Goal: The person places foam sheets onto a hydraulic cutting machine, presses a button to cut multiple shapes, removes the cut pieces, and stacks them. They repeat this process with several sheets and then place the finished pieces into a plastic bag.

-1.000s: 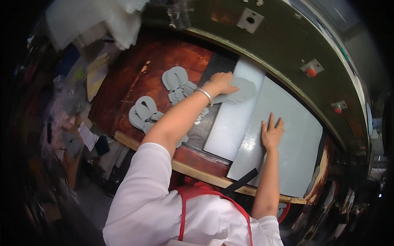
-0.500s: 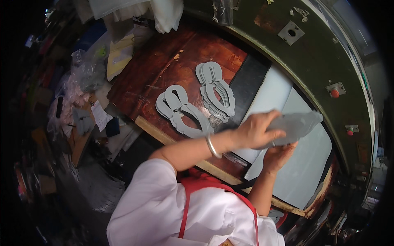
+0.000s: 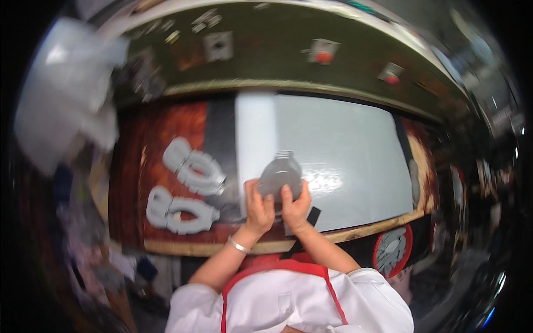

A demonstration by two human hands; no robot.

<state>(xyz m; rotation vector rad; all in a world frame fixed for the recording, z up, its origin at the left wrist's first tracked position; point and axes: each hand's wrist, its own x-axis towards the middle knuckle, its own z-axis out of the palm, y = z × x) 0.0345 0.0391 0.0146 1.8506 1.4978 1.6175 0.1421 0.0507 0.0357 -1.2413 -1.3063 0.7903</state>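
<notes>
Both hands hold a stack of grey cut pieces, rounded at the bottom with a narrower, layered top end. My left hand, with a silver bangle at the wrist, grips its left side. My right hand grips the right side, its thumb lying on the face near the left thumb. The stack is raised over the border of the white strip and the large grey sheet. To the left lie two piles of grey looped cut-outs, the farther pile and the nearer pile.
A dark green machine beam with red buttons spans the far side. The table has a wooden front edge. A red round container with grey pieces sits below at right. Translucent plastic bags hang at far left.
The view has turned, bringing the table squarely in front. My left arm no longer reaches across to the right; both hands now hold the grey stack side by side, upright before me.
</notes>
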